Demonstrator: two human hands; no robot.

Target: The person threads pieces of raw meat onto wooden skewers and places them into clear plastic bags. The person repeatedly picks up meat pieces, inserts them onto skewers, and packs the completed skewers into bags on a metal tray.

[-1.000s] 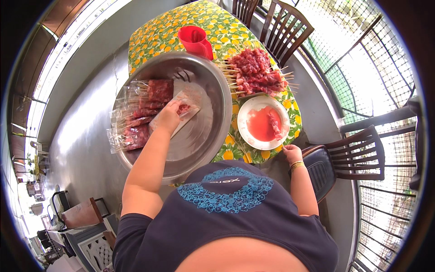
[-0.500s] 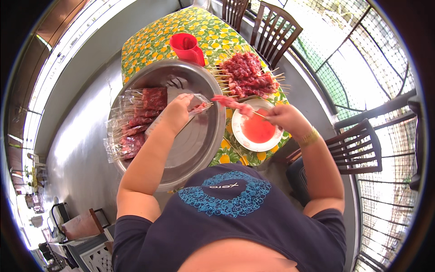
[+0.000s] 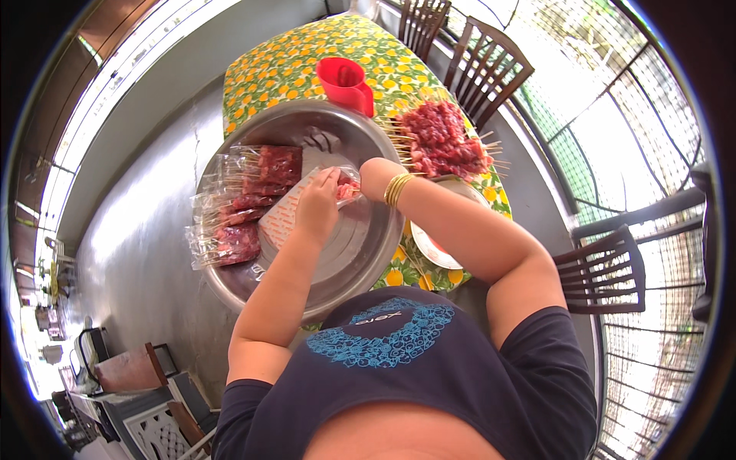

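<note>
Over the big steel basin (image 3: 307,307), my left hand (image 3: 316,205) is closed on a clear plastic bag (image 3: 349,173) with raw red meat in it. At the bag's mouth, my right hand (image 3: 378,181) has its fingers curled shut round a meat skewer, whose stick is mostly hidden by the hand. Beneath my left hand lies a printed stack of flat bags (image 3: 280,222). Several bagged meat skewers (image 3: 276,165) rest along the basin's left side, their sticks pointing left.
To the right of the basin, a pile of raw meat skewers (image 3: 445,138) lies on the lemon-patterned tablecloth (image 3: 284,57). My right forearm partly covers a white plate (image 3: 431,249). A red pitcher (image 3: 345,83) stands behind the basin. Dark wooden chairs (image 3: 491,65) are at the table's right.
My right hand has moved left from over the plate to the bag's mouth, bringing the meat skewer with it. My left hand still holds the bag. The view has shifted slightly.
</note>
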